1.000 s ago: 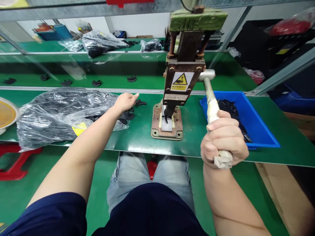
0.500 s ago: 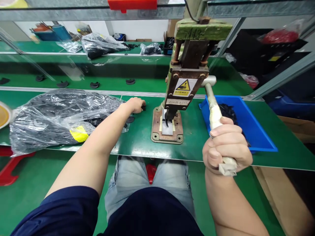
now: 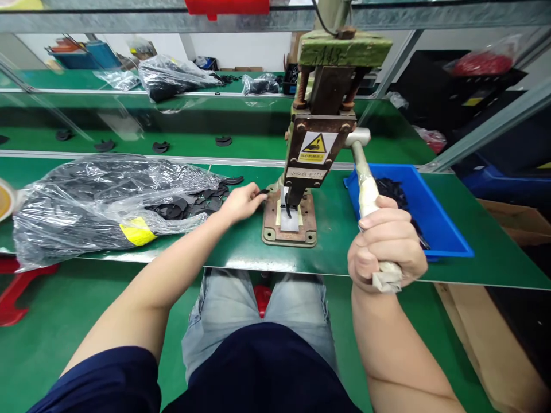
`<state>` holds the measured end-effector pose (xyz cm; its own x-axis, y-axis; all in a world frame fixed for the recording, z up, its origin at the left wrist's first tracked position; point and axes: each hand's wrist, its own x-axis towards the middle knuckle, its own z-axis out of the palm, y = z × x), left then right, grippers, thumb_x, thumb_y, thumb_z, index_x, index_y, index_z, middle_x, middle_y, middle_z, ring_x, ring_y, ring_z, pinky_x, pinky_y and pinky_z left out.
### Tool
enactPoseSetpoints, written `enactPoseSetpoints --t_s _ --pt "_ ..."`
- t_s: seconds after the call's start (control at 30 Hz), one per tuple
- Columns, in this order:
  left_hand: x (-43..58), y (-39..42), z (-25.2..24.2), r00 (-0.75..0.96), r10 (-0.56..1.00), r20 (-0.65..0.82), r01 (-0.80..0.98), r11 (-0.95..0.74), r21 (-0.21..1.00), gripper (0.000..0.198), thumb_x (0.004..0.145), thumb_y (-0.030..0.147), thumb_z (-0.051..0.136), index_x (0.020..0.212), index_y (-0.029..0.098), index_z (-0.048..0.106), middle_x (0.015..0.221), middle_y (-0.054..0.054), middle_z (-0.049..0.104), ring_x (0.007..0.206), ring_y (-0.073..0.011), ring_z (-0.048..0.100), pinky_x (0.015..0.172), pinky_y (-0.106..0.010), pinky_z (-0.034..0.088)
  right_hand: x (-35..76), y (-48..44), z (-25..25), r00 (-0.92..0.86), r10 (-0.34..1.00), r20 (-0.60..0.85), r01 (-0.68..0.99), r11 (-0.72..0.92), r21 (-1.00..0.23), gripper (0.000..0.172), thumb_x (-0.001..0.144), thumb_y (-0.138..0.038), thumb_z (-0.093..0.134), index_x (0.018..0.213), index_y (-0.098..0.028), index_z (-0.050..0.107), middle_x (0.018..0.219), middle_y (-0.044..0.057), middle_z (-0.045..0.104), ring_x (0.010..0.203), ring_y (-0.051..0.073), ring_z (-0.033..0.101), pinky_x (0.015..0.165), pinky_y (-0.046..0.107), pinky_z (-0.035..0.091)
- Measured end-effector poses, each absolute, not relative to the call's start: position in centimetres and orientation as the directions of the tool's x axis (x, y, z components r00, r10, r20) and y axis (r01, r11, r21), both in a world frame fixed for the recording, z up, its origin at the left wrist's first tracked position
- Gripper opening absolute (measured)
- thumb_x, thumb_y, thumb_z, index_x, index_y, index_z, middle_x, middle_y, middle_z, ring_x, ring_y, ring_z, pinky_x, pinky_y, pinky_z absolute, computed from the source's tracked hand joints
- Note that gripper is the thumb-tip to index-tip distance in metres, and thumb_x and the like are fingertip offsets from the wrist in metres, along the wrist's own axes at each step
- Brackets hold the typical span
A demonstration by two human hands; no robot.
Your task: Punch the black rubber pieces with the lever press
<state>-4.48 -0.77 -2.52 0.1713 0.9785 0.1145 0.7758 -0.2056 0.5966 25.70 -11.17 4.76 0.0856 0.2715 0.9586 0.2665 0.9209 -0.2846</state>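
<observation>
Left grip [image 3: 241, 203] holds one black piece [image 3: 264, 191], right grip [image 3: 387, 246] one lever [image 3: 366, 183].

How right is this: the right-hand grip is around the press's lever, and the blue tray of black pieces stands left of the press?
The side is wrong: the blue tray of black pieces stands right of the press, as the head view shows. The right-hand grip is indeed around the lever.
</observation>
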Motion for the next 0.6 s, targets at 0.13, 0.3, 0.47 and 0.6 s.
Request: enactPoseSetpoints --t_s 0.13,0.3,0.47,0.6 --pt "-3.4 -2.5 -4.4 0.171 0.984 0.055 0.715 -0.162 0.68 0.024 0.101 0.045 0.063 0.091 0.024 0.057 0.083 -0.005 0.069 0.079 -0.0233 0.067 0.072 -0.034 0.049 25.7 -11.0 4.7 0.085 0.263 0.961 0.279 0.919 -0.277 0.031 0.085 -0.036 0.077 0.066 -0.026 0.054 0.065 -0.007 0.059 0.076 0.017 0.067 0.107 0.059 0.058" --pt "-4.0 -1.8 -3.1 0.158 0.986 -0.045 0.544 -0.049 0.838 0.022 0.1 0.04 0.066 0.104 0.024 0.053 0.076 0.001 0.066 0.068 -0.0181 0.066 0.065 -0.029 0.047 25.4 -10.8 4.6 0.109 0.231 0.967 0.269 0.929 -0.252 0.037 0.087 -0.04 0.077 0.065 -0.025 0.052 0.063 -0.007 0.056 0.076 0.016 0.067 0.108 0.059 0.058" --pt "-2.5 -1.5 -1.6 0.322 0.943 -0.08 0.499 -0.097 0.861 0.024 0.103 0.044 0.062 0.098 0.021 0.055 0.07 0.002 0.064 0.064 -0.0165 0.063 0.061 -0.027 0.044 25.1 -11.0 4.7 0.112 0.231 0.967 0.282 0.925 -0.254 0.04 0.091 -0.04 0.076 0.065 -0.023 0.05 0.065 -0.005 0.056 0.081 0.014 0.068 0.106 0.057 0.057" --pt "-1.1 -1.0 -2.1 0.3 0.951 -0.075 0.485 -0.084 0.871 0.027 0.1 0.043 0.069 0.092 0.02 0.057 0.073 0.0 0.067 0.063 -0.0165 0.063 0.059 -0.027 0.044 25.2 -11.1 4.9 0.11 0.239 0.965 0.28 0.924 -0.261 0.04 0.092 -0.041 0.075 0.065 -0.023 0.051 0.063 -0.005 0.055 0.079 0.014 0.067 0.106 0.058 0.057"
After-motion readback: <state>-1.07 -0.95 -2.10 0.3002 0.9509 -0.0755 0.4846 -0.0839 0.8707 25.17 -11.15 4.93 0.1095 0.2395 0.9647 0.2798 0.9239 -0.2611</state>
